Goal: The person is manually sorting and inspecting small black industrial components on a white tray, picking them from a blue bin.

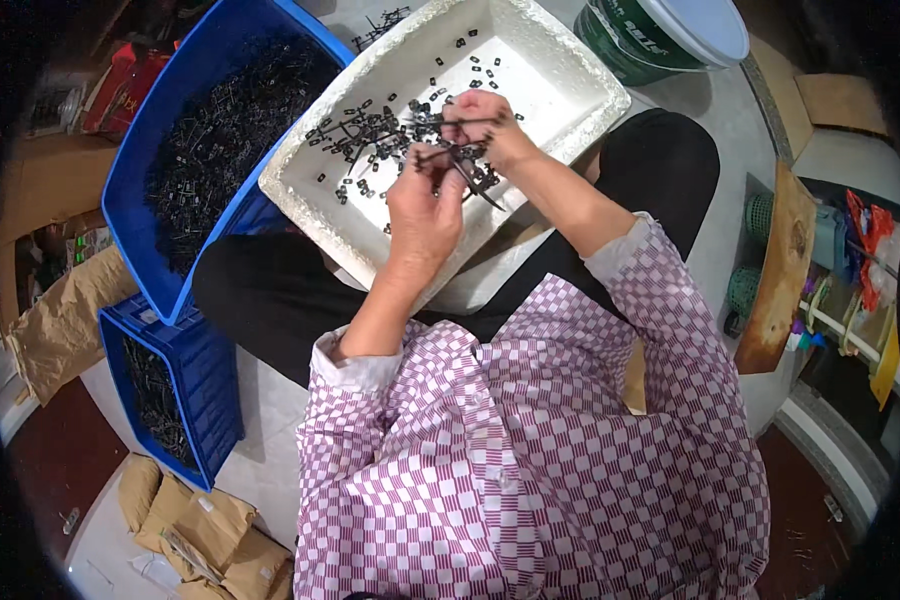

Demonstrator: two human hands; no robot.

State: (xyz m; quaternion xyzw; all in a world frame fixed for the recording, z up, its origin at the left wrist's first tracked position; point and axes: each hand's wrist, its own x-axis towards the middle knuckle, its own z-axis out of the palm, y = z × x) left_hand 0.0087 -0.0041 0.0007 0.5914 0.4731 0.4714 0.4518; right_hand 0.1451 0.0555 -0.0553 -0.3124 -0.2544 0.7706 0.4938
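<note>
A white foam box (558, 62) sits across my lap, its floor scattered with small black plastic pieces (348, 188), thickest near the middle. Over this heap both hands work close together. My left hand (422, 208) has thumb and fingers closed round a thin black plastic sprue with branching arms (483, 190). Just above and to the right, my right hand (488, 128) is curled with its fingers closed on black plastic stems of the same kind. Whether the two hands grip one piece or separate ones cannot be made out.
A large blue bin (120, 190) full of black branching plastic parts stands at the left. Below it is a smaller blue crate (205, 385) with similar parts. A green bucket (625, 45) stands at the far right, brown paper packages (210, 530) lie lower left, and a wooden board (778, 270) leans at right.
</note>
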